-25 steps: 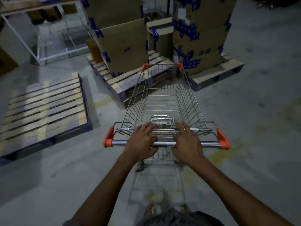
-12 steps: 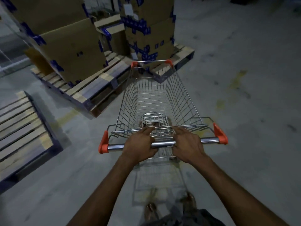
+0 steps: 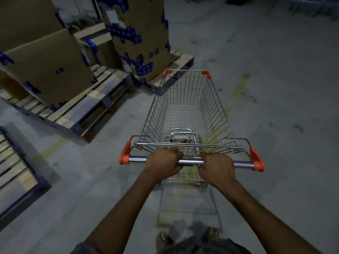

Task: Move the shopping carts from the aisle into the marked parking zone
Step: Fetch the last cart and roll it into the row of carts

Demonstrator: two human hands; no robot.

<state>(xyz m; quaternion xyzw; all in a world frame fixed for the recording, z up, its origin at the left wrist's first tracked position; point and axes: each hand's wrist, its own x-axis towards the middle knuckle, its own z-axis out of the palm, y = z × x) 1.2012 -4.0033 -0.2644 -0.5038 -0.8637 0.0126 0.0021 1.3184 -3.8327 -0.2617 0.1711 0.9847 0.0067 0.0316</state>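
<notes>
- 2 bare forearms in view, no sleeves reaching the wrists; no watch, bands or rings visible.
- left hand [image 3: 163,160]: bare, no glove.
- right hand [image 3: 218,166]: bare, no glove.
- Sleeve edge [image 3: 80,248] at the left upper arm, grey-looking fabric, short cut; dim light, colour uncertain.
- Dark grey garment [image 3: 203,245] at the bottom centre of the frame, blurred; type cannot be told.
- 2 feet [image 3: 163,240] below, toes showing, apparently open footwear; detail too blurred to tell.
</notes>
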